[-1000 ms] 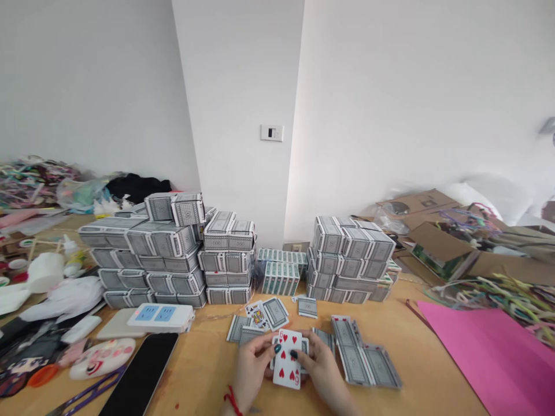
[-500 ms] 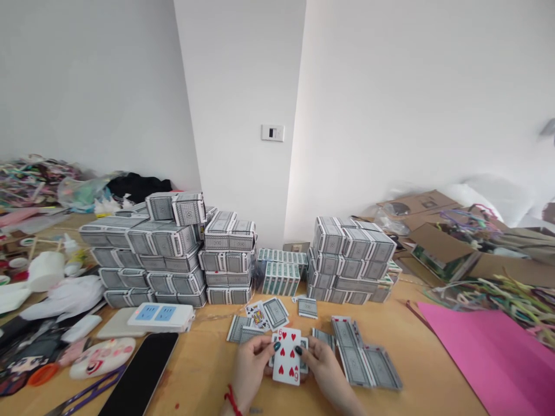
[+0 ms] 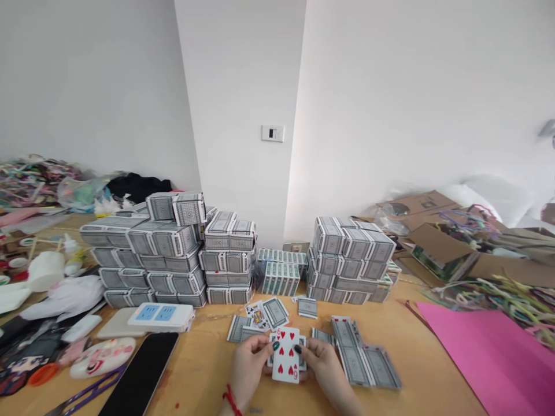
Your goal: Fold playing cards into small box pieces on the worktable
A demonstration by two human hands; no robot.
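At the front middle of the table, a six of hearts playing card (image 3: 286,355) faces me. My left hand (image 3: 252,364) pinches its left side, and my right hand (image 3: 319,364) closes on the right side. Behind it, patterned edges of at least one more card show between the fingers; how many, I cannot tell. Just beyond the hands lie loose cards, among them a face-up king of clubs (image 3: 257,316) and a face-down card (image 3: 276,312). Right of my right hand sits an assembly of joined, folded cards (image 3: 366,358).
Tall stacks of blocks folded from cards rise at the left (image 3: 151,260) and the right (image 3: 353,260), with green-edged card boxes (image 3: 281,277) between. A black phone (image 3: 141,375), purple scissors (image 3: 91,393) and a white socket block (image 3: 161,316) lie left. Pink paper (image 3: 489,352) lies right.
Both hands and the six of hearts have shifted very slightly to the left. The grip looks the same, and the other things stay where they were.
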